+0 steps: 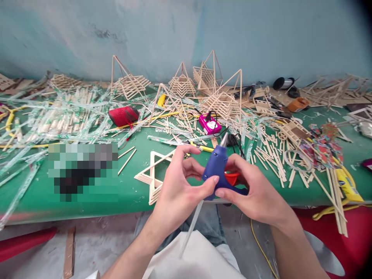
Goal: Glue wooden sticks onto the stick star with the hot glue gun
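Note:
Both hands hold a blue glue gun (216, 166) over the table's front edge, its metal nozzle pointing up and away. My left hand (181, 180) pinches the body from the left, thumb and fingers closed on it. From the right, my right hand (250, 190) grips it near the orange trigger (231, 178) and handle. A long translucent glue stick (192, 228) sticks out of the gun's rear toward me. Just left of the gun, a star-shaped frame of wooden sticks (154, 170) lies on the green table, partly hidden behind my left hand.
Behind stand several stick pyramids (181, 83). A red spool of thread (123, 116), a pink power adapter (209, 124) and loose wooden sticks (273, 159) lie on the green tabletop (95, 211). Wrapped stick bundles (66, 112) fill the left. A yellow packet (348, 186) is at right.

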Demonstrator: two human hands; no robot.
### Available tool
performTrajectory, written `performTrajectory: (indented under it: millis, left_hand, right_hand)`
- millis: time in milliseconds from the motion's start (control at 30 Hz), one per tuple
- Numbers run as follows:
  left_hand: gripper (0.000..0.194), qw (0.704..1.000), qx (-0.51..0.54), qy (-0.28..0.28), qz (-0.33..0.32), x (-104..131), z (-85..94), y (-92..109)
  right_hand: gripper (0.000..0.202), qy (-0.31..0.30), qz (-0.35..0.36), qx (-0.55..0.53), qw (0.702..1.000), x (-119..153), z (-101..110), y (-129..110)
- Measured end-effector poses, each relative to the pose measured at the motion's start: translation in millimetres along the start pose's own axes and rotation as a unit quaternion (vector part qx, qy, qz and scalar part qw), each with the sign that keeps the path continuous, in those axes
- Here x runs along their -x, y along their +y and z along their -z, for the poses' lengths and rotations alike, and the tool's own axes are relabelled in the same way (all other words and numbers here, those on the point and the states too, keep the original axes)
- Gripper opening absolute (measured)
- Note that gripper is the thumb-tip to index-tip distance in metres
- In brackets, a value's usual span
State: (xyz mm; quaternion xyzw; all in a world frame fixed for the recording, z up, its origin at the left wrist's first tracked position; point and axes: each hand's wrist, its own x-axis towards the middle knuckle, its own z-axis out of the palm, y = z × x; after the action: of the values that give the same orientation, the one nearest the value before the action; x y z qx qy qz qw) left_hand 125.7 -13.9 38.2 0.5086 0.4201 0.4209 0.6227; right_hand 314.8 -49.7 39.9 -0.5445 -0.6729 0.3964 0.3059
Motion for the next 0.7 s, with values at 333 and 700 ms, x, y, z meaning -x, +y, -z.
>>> performTrajectory:
  millis: [333,700]
  left_hand:
    - [0.047,0.997,0.017,0.081,0.007,1.8,-13.0,-15.0]
    - [0.022,0.993,-0.078,0.054,-0.069,15.5,17.4,-11.1]
  right_hand:
    - [0.035,0.249,0.111,0.432,0.859,11.8,-56.4,10.2]
    - [0.013,0.258,0.139,0.351,0.890,-26.7,-44.4,16.4]
